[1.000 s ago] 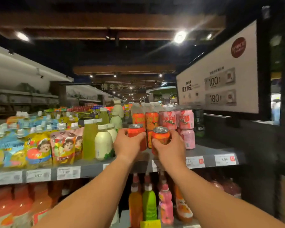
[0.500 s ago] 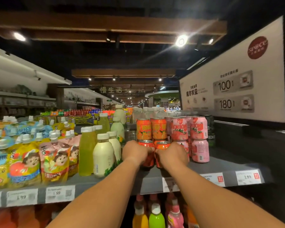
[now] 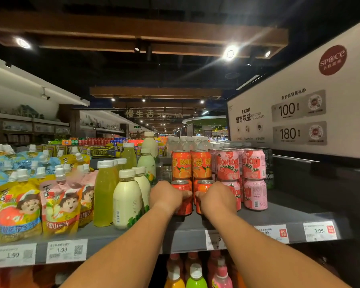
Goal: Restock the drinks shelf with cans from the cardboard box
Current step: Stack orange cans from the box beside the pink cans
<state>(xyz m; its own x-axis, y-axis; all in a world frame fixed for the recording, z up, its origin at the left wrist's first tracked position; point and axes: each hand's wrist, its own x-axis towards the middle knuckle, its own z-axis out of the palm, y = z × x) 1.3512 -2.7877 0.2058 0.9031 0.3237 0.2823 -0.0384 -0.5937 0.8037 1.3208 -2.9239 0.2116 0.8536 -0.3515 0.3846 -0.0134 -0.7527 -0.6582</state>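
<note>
While on shelf (image 3: 279,215), L hand (image 3: 165,196) grips can (image 3: 182,197), R hand (image 3: 216,197) another.

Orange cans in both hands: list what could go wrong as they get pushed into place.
1. The left hand and right hand each grip an orange can right in front of stacked orange cans; pushing further could topple that stack.
2. The right hand sits against the pink cans; a nudge may shift them.

Two cans (image 3: 192,197) stand on the shelf (image 3: 279,215), right of bottles (image 3: 127,204)
</note>
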